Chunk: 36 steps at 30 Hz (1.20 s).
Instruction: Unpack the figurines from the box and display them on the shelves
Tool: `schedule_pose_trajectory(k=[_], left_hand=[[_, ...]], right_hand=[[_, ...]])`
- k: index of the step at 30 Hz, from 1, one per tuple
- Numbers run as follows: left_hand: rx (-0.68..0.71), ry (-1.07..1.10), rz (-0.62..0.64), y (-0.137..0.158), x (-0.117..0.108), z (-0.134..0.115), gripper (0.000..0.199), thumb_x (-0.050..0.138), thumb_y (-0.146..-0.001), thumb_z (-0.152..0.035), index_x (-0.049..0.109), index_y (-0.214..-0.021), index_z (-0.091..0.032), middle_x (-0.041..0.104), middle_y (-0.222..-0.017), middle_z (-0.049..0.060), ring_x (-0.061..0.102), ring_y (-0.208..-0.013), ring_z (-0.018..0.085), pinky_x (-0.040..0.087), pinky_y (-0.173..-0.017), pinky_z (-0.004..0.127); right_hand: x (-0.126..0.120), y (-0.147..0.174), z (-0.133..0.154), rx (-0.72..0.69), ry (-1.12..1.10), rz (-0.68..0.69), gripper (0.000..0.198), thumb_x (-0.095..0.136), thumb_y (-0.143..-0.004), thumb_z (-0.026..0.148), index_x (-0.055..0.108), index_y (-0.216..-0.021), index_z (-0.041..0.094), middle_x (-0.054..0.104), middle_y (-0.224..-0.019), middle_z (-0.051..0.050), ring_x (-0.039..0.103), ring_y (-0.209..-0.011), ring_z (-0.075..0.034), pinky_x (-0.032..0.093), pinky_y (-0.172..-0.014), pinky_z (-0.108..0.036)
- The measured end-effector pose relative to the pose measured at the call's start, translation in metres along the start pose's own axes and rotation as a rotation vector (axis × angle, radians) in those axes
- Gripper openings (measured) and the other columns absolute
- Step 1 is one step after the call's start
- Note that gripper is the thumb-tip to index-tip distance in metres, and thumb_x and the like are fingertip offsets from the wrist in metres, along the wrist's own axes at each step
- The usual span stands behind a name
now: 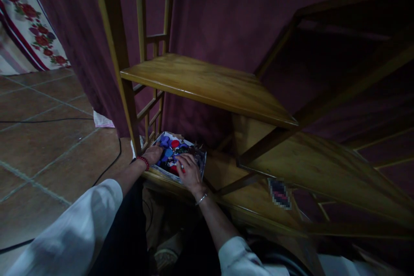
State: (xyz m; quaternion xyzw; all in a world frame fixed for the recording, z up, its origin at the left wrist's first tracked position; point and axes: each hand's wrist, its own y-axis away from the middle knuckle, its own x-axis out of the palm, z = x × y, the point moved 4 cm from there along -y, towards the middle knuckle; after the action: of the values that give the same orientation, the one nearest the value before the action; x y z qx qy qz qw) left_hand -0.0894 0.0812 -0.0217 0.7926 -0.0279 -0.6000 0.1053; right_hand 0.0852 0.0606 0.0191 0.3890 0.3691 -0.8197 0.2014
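A shallow white box (204,164) sits on the low wooden shelf, filled with small colourful things. Among them are purple-blue pieces (164,141), a red round piece (175,144) and a blue round piece (168,152), too small to name exactly. My left hand (153,154), with a red bead bracelet at its wrist, lies over the box's left rim; its fingertips are hard to make out against the contents. Over the box's front right part is my right hand (189,171), fingers bent and somewhat apart, touching or just above the contents. No held thing shows in it.
A wooden shelf board (207,82) spans above the box, with an upright post (119,47) to its left. Slanted boards (291,159) extend rightward. Purple cloth (213,17) hangs behind. A black cable (111,166) runs over the tiled floor (54,146).
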Motion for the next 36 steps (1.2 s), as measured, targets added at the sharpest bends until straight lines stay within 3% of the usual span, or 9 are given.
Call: schedule_pose_trajectory(k=[2, 5, 9, 14, 20, 25, 36], left_hand=[[0.005, -0.072, 0.035, 0.002, -0.001, -0.001, 0.040, 0.039, -0.077, -0.010, 0.052, -0.115, -0.017, 0.049, -0.114, 0.013, 0.057, -0.092, 0.021, 0.043, -0.082, 0.030], [0.007, -0.091, 0.050, 0.005, -0.002, -0.002, 0.040, 0.042, -0.077, -0.010, 0.051, -0.115, -0.017, 0.047, -0.115, 0.013, 0.057, -0.092, 0.021, 0.043, -0.081, 0.029], [0.003, -0.098, 0.065, 0.008, 0.002, -0.004, 0.035, 0.041, -0.076, -0.009, 0.052, -0.109, -0.015, 0.048, -0.114, 0.014, 0.058, -0.090, 0.019, 0.044, -0.079, 0.027], [0.035, -0.091, 0.045, 0.015, 0.009, -0.013, 0.034, 0.040, -0.076, -0.007, 0.049, -0.108, -0.011, 0.052, -0.108, 0.017, 0.058, -0.091, 0.020, 0.045, -0.080, 0.030], [0.047, -0.024, 0.024, 0.020, 0.011, -0.016, 0.036, 0.042, -0.076, -0.010, 0.044, -0.112, -0.013, 0.050, -0.114, 0.016, 0.058, -0.094, 0.020, 0.044, -0.080, 0.030], [0.055, 0.026, -0.010, 0.014, 0.012, -0.011, 0.033, 0.041, -0.077, -0.010, 0.047, -0.109, -0.015, 0.056, -0.104, 0.012, 0.057, -0.094, 0.019, 0.044, -0.080, 0.027], [0.098, 0.116, 0.019, 0.010, -0.001, -0.019, 0.035, 0.040, -0.079, -0.014, 0.056, -0.110, -0.020, 0.055, -0.106, 0.008, 0.056, -0.095, 0.017, 0.041, -0.087, 0.026]], right_hand=[[0.009, 0.003, 0.011, -0.052, -0.025, 0.172, 0.026, 0.041, -0.086, 0.027, 0.058, -0.105, 0.022, 0.062, -0.099, -0.004, 0.050, -0.099, -0.015, 0.039, -0.088, -0.028], [0.018, 0.009, 0.015, -0.001, 0.077, 0.397, 0.027, 0.049, -0.082, 0.031, 0.057, -0.107, 0.024, 0.062, -0.103, -0.004, 0.054, -0.095, -0.017, 0.041, -0.080, -0.027], [0.017, 0.015, 0.010, 0.080, 0.225, 0.578, 0.020, 0.045, -0.084, 0.029, 0.063, -0.089, 0.022, 0.065, -0.091, -0.005, 0.058, -0.086, -0.018, 0.041, -0.071, -0.026], [0.005, 0.022, 0.009, 0.087, 0.274, 0.600, 0.022, 0.043, -0.085, 0.028, 0.064, -0.082, 0.021, 0.066, -0.087, -0.006, 0.058, -0.087, -0.018, 0.039, -0.072, -0.026], [-0.001, 0.023, 0.010, 0.067, 0.317, 0.623, 0.024, 0.043, -0.084, 0.028, 0.064, -0.079, 0.020, 0.067, -0.084, -0.007, 0.059, -0.084, -0.018, 0.038, -0.068, -0.025], [0.000, 0.018, 0.007, 0.063, 0.327, 0.632, 0.024, 0.043, -0.084, 0.030, 0.065, -0.079, 0.021, 0.068, -0.084, -0.006, 0.060, -0.083, -0.018, 0.038, -0.068, -0.025], [-0.005, 0.018, -0.001, 0.075, 0.332, 0.614, 0.028, 0.039, -0.086, 0.029, 0.065, -0.079, 0.023, 0.067, -0.081, -0.005, 0.059, -0.082, -0.018, 0.037, -0.066, -0.024]])
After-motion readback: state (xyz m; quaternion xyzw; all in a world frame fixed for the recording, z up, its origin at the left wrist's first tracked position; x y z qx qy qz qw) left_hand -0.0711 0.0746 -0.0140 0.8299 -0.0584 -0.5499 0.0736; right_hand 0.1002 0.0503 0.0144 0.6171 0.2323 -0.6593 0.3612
